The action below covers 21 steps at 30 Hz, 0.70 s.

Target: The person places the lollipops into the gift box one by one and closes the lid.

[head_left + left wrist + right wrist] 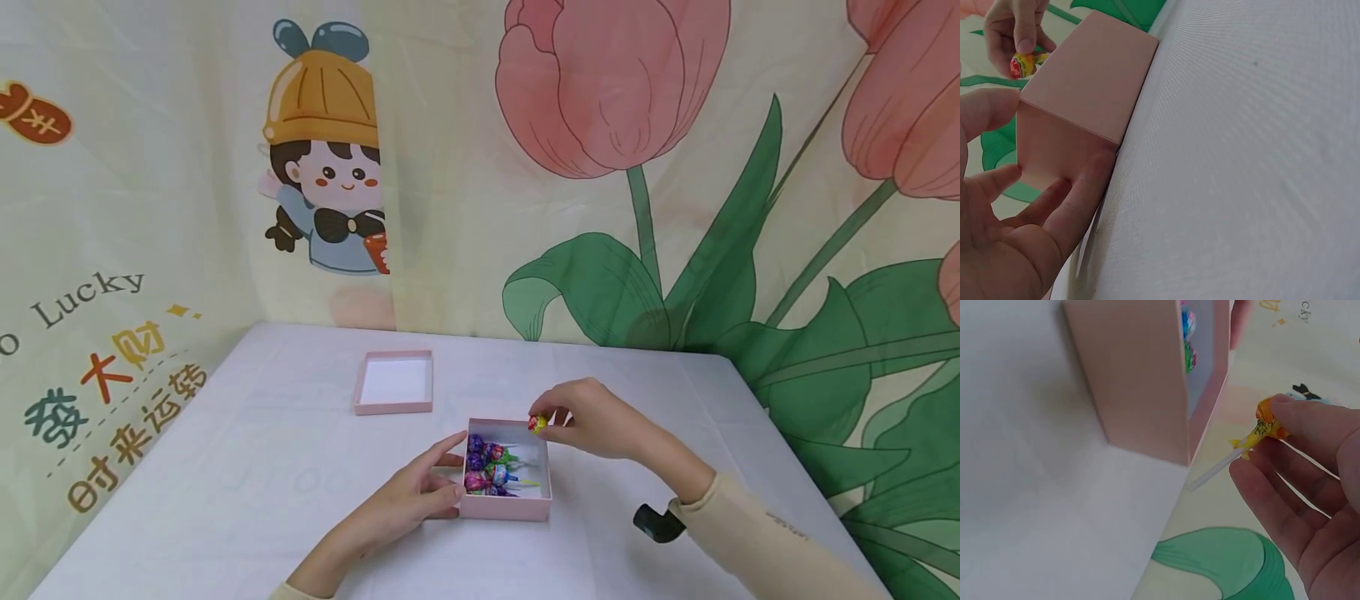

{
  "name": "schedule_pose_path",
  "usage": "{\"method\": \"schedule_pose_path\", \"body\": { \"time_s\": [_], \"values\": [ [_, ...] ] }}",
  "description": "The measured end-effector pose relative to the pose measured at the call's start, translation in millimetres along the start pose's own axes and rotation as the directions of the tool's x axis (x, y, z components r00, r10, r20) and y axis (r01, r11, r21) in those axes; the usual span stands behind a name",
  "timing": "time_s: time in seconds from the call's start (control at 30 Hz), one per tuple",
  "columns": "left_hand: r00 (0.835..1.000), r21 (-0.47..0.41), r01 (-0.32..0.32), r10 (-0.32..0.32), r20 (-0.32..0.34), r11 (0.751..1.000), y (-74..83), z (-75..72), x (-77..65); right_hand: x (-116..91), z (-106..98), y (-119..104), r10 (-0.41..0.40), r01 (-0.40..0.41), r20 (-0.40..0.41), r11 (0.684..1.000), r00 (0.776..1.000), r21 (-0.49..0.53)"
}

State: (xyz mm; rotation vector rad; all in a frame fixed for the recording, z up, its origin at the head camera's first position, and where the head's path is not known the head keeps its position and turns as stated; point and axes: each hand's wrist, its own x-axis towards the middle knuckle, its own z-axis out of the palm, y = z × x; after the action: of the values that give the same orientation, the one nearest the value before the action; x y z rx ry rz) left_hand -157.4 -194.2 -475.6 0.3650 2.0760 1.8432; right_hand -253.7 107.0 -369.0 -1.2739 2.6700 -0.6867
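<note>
A pink box [505,509] sits on the table with several wrapped lollipops [497,475] lying along its left part. My left hand [420,492] rests against the box's left side, thumb and fingers spread over that wall in the left wrist view. Above the far right corner of the box, my right hand [588,419] pinches a yellow-and-red lollipop [1265,422] by its wrapped head between thumb and fingers. Its white stick [1213,474] points away from the palm in the right wrist view, apart from the box.
Behind the box to the left lies the pink-rimmed box lid [393,408], showing its white inside. A small black object [658,523] is near the right sleeve [750,533]. The white table [262,467] ends at a printed cloth backdrop [450,208].
</note>
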Motion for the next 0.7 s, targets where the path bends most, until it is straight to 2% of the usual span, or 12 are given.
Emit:
{"method": "schedule_pose_path", "body": {
  "time_s": [0.27,0.7],
  "values": [
    [1.0,-0.023,-0.006,0.006,0.005,1.0,-1.1,0.5,-0.1,8,8,-19,0.007,-0.008,0.015,0.999,1.0,0.042],
    [1.0,-0.036,-0.017,0.018,0.019,0.999,-1.2,-0.5,-1.0,13,24,-32,-0.019,0.015,0.029,0.992,0.999,0.123]
  ]
}}
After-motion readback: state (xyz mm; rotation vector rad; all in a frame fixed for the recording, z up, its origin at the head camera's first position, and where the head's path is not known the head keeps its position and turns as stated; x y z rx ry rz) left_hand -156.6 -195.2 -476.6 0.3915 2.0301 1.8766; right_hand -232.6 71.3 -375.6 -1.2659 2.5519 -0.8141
